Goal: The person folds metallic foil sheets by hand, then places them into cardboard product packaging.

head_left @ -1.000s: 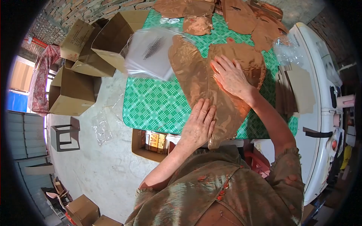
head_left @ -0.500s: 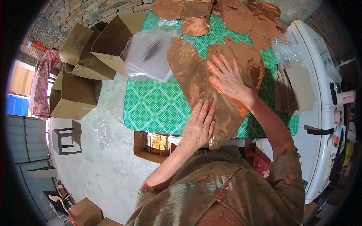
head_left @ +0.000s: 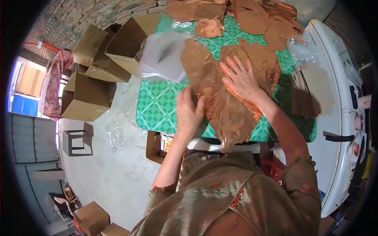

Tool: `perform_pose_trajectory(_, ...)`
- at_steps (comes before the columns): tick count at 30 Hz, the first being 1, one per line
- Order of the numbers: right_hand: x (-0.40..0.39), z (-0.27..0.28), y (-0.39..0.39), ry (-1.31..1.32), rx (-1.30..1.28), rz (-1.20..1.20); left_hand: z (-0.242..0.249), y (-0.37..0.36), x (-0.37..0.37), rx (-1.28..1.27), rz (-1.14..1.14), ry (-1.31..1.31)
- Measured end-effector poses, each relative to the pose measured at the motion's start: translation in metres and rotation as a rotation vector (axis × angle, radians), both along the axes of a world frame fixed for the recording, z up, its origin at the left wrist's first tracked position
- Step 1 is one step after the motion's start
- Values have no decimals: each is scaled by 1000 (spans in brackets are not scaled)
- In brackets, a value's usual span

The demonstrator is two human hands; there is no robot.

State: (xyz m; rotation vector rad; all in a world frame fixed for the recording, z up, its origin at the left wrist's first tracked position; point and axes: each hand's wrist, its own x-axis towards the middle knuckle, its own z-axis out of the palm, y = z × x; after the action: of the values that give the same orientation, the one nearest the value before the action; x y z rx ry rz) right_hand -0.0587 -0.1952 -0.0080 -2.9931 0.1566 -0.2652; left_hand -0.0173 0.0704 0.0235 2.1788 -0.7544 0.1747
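A flat, wrinkled brown foil balloon (head_left: 236,122) with a narrow tail lies across the table, its tail hanging at the front edge near my waist. My right hand (head_left: 244,80) rests on its upper right part, fingers spread flat. To the left of the balloon, my left hand (head_left: 189,112) is over the green checked tablecloth (head_left: 157,106), thumb apart from the fingers and nothing held. A stack of clear plastic bags (head_left: 163,59) lies beyond that hand. More brown foil pieces (head_left: 252,17) are heaped at the table's far end.
On the right, flat cardboard sheets (head_left: 315,90) and crumpled clear plastic (head_left: 302,49) lie on a white appliance (head_left: 334,157). Open cardboard boxes (head_left: 88,96) stand on the floor at left, near a small grey stool frame (head_left: 75,142). Another box (head_left: 155,147) sits below the table edge.
My left hand has come off the balloon's lower part and moved left and upward, its thumb now apart. My right hand stays flat on the foil. The view has shifted slightly.
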Motion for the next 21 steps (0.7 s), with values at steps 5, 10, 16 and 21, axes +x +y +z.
perform_pose_trajectory(5, 0, -1, 0, 0, -32, -6, 2, -3, 37, 102, 30, 156)
perform_pose_trajectory(10, 1, 2, 2, -8, -25, -15, 19, -24, 51, 146, 101, 401)
perform_pose_trajectory(16, 2, 6, 4, 73, -10, -36, 8, -49, 75, 473, 83, 223)
perform_pose_trajectory(21, 2, 3, 3, 52, 2, -30, 25, -49, 71, 343, 19, 104)
